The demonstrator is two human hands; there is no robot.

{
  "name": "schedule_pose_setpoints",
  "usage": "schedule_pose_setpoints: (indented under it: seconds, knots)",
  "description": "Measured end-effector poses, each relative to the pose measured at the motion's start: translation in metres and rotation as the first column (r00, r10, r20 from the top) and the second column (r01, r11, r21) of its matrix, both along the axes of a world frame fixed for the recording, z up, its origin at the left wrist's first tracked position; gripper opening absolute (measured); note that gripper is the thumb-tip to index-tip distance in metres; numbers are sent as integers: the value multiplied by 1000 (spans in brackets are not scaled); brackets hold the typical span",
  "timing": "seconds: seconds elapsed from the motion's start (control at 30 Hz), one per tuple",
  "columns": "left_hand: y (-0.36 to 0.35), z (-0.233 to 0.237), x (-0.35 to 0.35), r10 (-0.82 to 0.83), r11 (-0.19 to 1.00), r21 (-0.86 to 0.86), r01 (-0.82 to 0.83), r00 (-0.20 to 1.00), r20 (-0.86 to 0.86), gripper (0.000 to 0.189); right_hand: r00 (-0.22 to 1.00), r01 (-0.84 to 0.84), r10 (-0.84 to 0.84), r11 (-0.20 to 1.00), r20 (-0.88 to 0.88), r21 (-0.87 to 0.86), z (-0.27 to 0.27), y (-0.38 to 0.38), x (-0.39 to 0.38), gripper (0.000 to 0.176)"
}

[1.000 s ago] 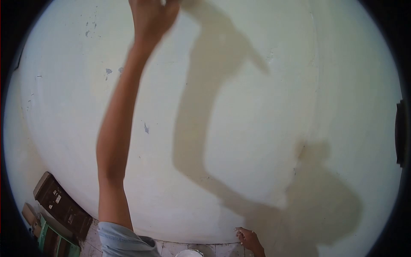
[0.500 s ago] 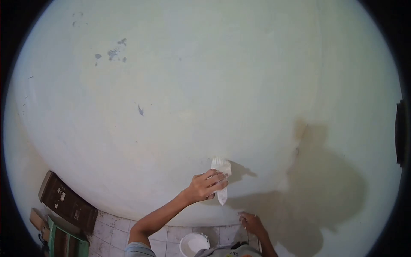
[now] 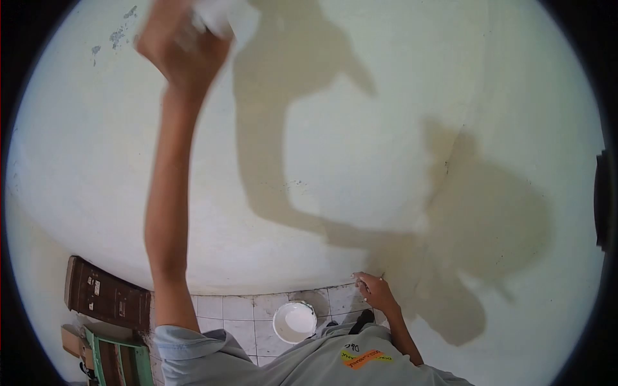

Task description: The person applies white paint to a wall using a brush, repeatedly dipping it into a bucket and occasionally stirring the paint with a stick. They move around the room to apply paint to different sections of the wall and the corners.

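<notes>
High at the upper left, my left hand (image 3: pixel 187 48) is raised in front of the pale wall (image 3: pixel 360 186), its fingers closed around a white paintbrush (image 3: pixel 215 14). Motion blurs both, and the frame's top edge cuts off the bristle end. My right hand (image 3: pixel 376 291) hangs low near the foot of the wall, fingers loosely apart with nothing in them. White specks show on its fingertips. Below and left of it, a white bucket (image 3: pixel 278 320) with whitish contents stands on the floor.
Grey patches (image 3: pixel 117 36) mark the wall at upper left. A dark brown cabinet (image 3: pixel 106 293) and a green wooden frame (image 3: pixel 119 360) stand at lower left. White floor tiles (image 3: pixel 238 331) run along the wall's base. A dark object (image 3: pixel 602 199) sits at the right edge.
My left hand has swept up and left with the paintbrush, from low on the wall to the top of the view. The view has shifted, showing more of my shirt and the bucket.
</notes>
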State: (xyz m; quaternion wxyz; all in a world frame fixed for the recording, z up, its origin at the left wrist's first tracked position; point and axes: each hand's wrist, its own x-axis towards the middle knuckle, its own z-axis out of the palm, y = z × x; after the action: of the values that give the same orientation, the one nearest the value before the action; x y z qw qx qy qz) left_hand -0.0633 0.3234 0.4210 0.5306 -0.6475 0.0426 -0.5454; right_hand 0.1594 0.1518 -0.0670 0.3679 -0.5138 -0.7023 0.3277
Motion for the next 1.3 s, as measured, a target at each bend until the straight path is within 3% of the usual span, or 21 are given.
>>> schedule_pose_setpoints:
  seconds: [0.03, 0.07, 0.1, 0.23, 0.3, 0.33, 0.43, 0.57, 0.63, 0.67, 0.7, 0.77, 0.87, 0.9, 0.97, 1.0, 1.03, 1.07, 1.13, 1.23, 1.3]
  knots:
    - [1, -22, 2, 54, 999, 7, -54, 998, -38, 18, 1000, 11, -11, 1000, -8, -1, -2, -2, 0, 25]
    - [-3, -71, -3, 304, 951, -63, -303, 953, 15, 26, 1000, 21, -21, 1000, -16, 0, -4, -5, 1, 24]
    - [-21, -128, -1, 452, 699, -630, -339, 892, 22, 31, 999, 34, -34, 999, -29, 2, -6, -6, 1, 24]
    - [-47, -347, -17, 124, 676, -624, -393, 895, -430, 32, 998, 58, -58, 998, -7, -15, 1, -15, 6, 23]
    - [-73, -416, -7, -118, 378, -881, -284, 929, -350, 44, 997, 81, -81, 996, -2, 39, 6, -16, 9, 22]
    - [-75, -437, -10, -110, 282, -923, -262, 947, -302, 44, 997, 82, -82, 996, 6, 33, 9, -18, 10, 22]
    - [-52, -412, -11, -173, 255, -966, 41, 985, -4, 44, 995, 94, -95, 995, 32, 35, 9, -21, 16, 23]
    - [-46, -280, -2, -300, 438, -882, 176, 953, 42, 26, 995, 84, -83, 996, 50, -10, 8, -29, 19, 26]
    - [-39, -214, -6, -218, 712, -672, 204, 974, 64, 11, 995, 90, -89, 996, 50, -14, 5, -34, 18, 26]
    - [-34, -193, -17, -106, 695, -685, 220, 973, 205, 14, 994, 99, -100, 995, 51, 24, -1, -35, 17, 26]
    - [-44, -142, -10, -69, 893, -439, 98, 994, 82, 18, 993, 107, -111, 992, 52, 66, -5, -36, 16, 27]
    - [-48, -91, 1, -33, 957, -278, 84, 982, 183, 20, 994, 109, -109, 994, 20, 21, -9, -38, 13, 27]
    - [-34, -125, -11, 91, 939, -334, -83, 996, 7, 23, 993, 117, -117, 993, 11, 21, -16, -39, 8, 27]
    - [-34, -160, -21, 279, 865, -412, -285, 957, -76, 24, 993, 118, -119, 993, 15, 31, -17, -40, 7, 27]
    - [-48, -250, -25, 326, 386, -879, -280, 933, -154, 28, 993, 119, -118, 993, 23, -10, -11, -41, 7, 27]
    - [-58, -293, -18, 313, 163, -921, -354, 904, -293, 30, 992, 121, -120, 992, 22, -35, -9, -43, 6, 26]
    - [-50, -359, -30, 103, 521, -775, -358, 928, -359, 39, 992, 129, -128, 991, 18, -29, -10, -46, 6, 26]
    - [-62, -384, -21, -20, 533, -805, -263, 946, -322, 44, 991, 132, -132, 991, 17, -18, -10, -47, 8, 26]
    - [-76, -431, -19, -92, 337, -901, -272, 943, -320, 42, 990, 138, -138, 990, 20, 16, -8, -45, 6, 25]
    - [-67, -409, -14, -169, 292, -952, -92, 975, -146, 43, 989, 143, -144, 989, 47, 25, -6, -48, 10, 25]
    - [-54, -346, -16, -194, 352, -930, 110, 980, 42, 31, 993, 116, -115, 993, 39, -17, -2, -47, 9, 25]
